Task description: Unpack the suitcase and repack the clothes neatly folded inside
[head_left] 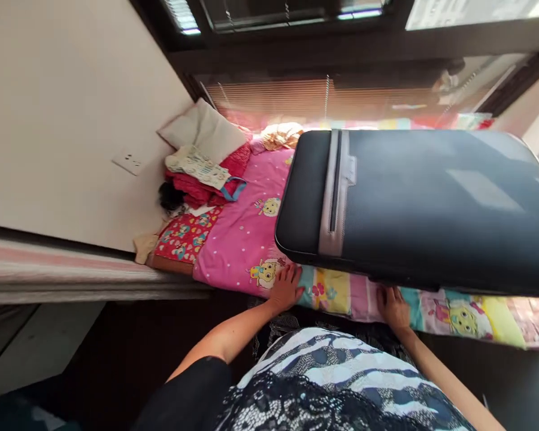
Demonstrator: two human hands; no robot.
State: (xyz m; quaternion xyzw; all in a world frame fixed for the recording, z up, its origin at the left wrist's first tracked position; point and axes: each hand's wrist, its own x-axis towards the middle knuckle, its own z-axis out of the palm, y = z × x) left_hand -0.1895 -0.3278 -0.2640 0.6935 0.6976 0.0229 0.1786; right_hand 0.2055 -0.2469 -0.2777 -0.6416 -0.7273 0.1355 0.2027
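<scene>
A large dark suitcase [422, 197] with a grey zipped strip lies flat on the patterned quilt [323, 290], its near side reaching toward me. Left of the suitcase's near corner, my left hand [287, 288] rests open on the bedding, fingers spread and nothing held. My right hand [395, 308] is on the quilt's near edge, just below the suitcase's lower side. Its fingers look outstretched on the cloth, with their tips close to the suitcase; whether they touch it I cannot tell. Pink bedding [238, 239] with cartoon sheep continues to the left.
Against the wall at left are a white pillow [211, 131], folded clothes [200, 170] and a red printed cloth [186, 236]. Window blinds [273, 99] stand behind the bedding. A striped curtain [63, 269] hangs at the left, and a wall socket [128, 161] is above it.
</scene>
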